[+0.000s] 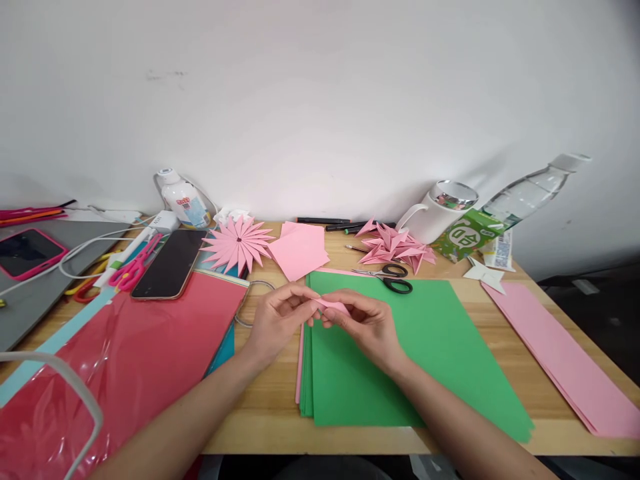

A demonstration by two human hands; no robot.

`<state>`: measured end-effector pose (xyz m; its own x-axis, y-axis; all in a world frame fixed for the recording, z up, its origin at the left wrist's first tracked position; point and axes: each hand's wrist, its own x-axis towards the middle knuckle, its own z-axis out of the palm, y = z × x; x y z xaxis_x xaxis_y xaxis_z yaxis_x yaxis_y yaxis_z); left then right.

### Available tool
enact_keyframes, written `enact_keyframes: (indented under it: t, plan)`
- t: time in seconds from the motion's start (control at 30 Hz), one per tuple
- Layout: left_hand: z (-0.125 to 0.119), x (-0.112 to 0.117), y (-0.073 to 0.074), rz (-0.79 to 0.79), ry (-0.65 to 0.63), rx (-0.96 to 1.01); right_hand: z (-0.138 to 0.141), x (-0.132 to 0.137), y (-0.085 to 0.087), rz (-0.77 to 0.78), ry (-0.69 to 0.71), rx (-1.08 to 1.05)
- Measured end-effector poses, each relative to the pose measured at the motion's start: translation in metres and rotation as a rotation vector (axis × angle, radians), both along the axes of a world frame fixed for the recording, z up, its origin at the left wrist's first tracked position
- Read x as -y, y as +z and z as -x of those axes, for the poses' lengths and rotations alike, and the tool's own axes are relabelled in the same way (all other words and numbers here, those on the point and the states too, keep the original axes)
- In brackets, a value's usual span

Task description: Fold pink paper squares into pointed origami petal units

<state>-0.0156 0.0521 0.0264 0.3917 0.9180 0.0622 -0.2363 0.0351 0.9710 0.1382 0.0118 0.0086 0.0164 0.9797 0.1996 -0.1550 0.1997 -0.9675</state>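
A small folded piece of pink paper (334, 305) is pinched between my two hands, above the left part of a stack of green paper (400, 360). My left hand (283, 317) grips its left end with thumb and fingers. On its right side, my right hand (367, 323) is closed in the same way, and the fingers cover much of the paper. Black-handled scissors (397, 285) lie on the far edge of the green stack. Behind my hands are pink paper squares (303, 247), with a pink folded pinwheel shape (239, 241) to their left.
Folded pink pieces (395, 247) are heaped before a white mug (440, 210), a green box (467, 235) and a tilted bottle (533, 190). Pink strips (565, 360) lie at right. At left are a phone (170, 265), pink scissors (134, 267) and red sheets in plastic (150, 347).
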Motion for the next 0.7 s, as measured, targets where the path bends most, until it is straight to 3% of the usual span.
enact_keyframes:
  t: [0.23, 0.47, 0.7]
  plan:
    - [0.0029, -0.0004, -0.0022, 0.073, -0.039, 0.085, -0.0048, -0.0003, 0.0046, 0.025, 0.103, -0.011]
    - [0.0028, 0.0007, 0.0057, -0.136, -0.022, -0.084, -0.0015, -0.0048, 0.0026, 0.199, 0.059, -0.109]
    - [-0.0006, 0.0008, 0.0028, 0.015, -0.030, -0.098, -0.0050, -0.0035, 0.0060, 0.084, 0.013, -0.014]
